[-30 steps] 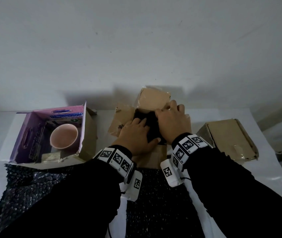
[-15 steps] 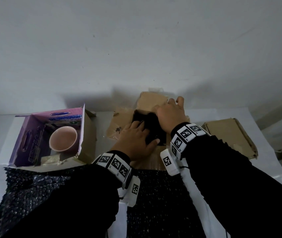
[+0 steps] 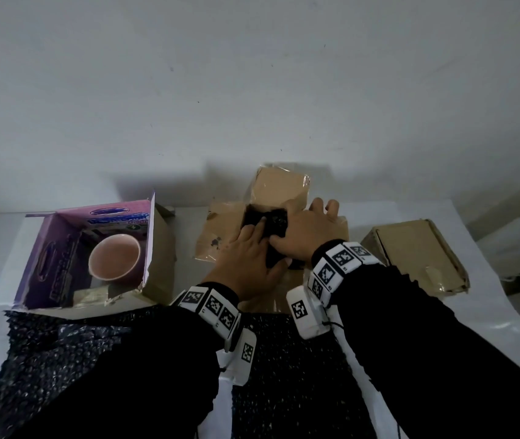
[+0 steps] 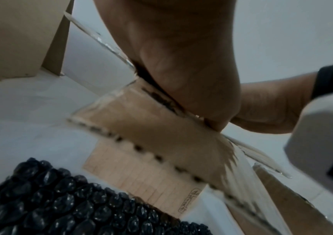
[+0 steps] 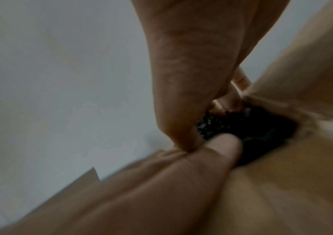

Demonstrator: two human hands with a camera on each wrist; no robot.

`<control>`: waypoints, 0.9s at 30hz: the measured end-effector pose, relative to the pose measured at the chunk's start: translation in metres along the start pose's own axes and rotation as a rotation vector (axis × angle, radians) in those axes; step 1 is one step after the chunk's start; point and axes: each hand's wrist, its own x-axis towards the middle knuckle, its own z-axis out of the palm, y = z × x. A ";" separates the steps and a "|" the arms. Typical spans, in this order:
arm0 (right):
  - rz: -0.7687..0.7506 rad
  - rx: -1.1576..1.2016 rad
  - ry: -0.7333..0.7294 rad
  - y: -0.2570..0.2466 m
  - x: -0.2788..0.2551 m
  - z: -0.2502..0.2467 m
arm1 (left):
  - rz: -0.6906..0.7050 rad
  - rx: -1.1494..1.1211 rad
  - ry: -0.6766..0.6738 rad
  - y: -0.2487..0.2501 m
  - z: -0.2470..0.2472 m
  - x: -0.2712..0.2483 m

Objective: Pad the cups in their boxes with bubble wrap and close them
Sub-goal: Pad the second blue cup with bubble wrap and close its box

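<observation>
I am pressing black bubble wrap (image 3: 276,223) into the open brown box (image 3: 220,236), left hand (image 3: 246,264) flat on it, right hand (image 3: 303,236) grip pinching it.

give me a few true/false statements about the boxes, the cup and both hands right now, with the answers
1. The pink ceramic cup stands in the open purple printed carton. True.
2. Both hands are inside the purple carton. False: the left hand and right hand press black bubble wrap into the open brown cardboard box in the middle.
3. The flat brown cardboard box on the right is closed. True.
4. The pink cup is already covered with bubble wrap. False: its inside is bare and in plain sight.
5. The middle box's flaps are folded shut. False: they are spread open.
6. A black bubble wrap sheet lies on the near side of the table. True.
</observation>
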 end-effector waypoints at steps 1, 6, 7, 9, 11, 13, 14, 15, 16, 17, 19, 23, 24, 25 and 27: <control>-0.013 -0.007 0.028 0.001 0.001 0.004 | -0.006 0.006 -0.006 0.000 0.000 0.001; 0.047 0.066 0.161 0.008 0.019 0.022 | -0.010 0.032 -0.032 -0.001 -0.003 0.000; 0.061 0.071 0.182 0.011 0.022 0.028 | -0.004 0.041 -0.027 -0.001 -0.002 0.000; 0.075 0.056 0.221 0.012 0.024 0.039 | 0.005 0.054 -0.017 -0.002 -0.002 -0.001; 0.042 0.051 0.252 0.009 0.017 0.042 | 0.005 0.065 -0.019 -0.002 -0.001 -0.003; -0.027 0.005 0.371 0.009 0.011 0.039 | -0.003 0.061 -0.021 -0.001 -0.001 -0.004; -0.074 -0.034 0.451 0.011 0.010 0.036 | -0.008 0.056 -0.021 -0.001 -0.001 -0.003; -0.123 -0.077 0.540 0.014 0.010 0.032 | -0.011 0.051 -0.023 -0.001 -0.001 -0.003; -0.164 -0.096 0.590 0.017 0.011 0.028 | -0.012 0.047 -0.024 -0.002 -0.001 -0.003; -0.208 -0.099 0.603 0.019 0.011 0.026 | -0.012 0.045 -0.022 -0.002 -0.001 -0.003; -0.282 -0.112 0.534 0.025 0.012 0.026 | -0.011 0.047 -0.010 -0.001 -0.001 -0.004; -0.287 -0.143 0.372 0.027 0.011 0.032 | -0.014 0.045 -0.014 0.000 0.001 -0.002; -0.261 -0.126 0.332 0.025 0.010 0.031 | -0.017 0.045 -0.018 0.000 0.002 -0.002; -0.231 -0.118 0.290 0.023 0.009 0.029 | -0.022 0.044 -0.020 0.000 0.004 -0.002; -0.201 -0.137 0.242 0.019 0.007 0.026 | -0.029 0.049 -0.020 0.000 0.007 -0.002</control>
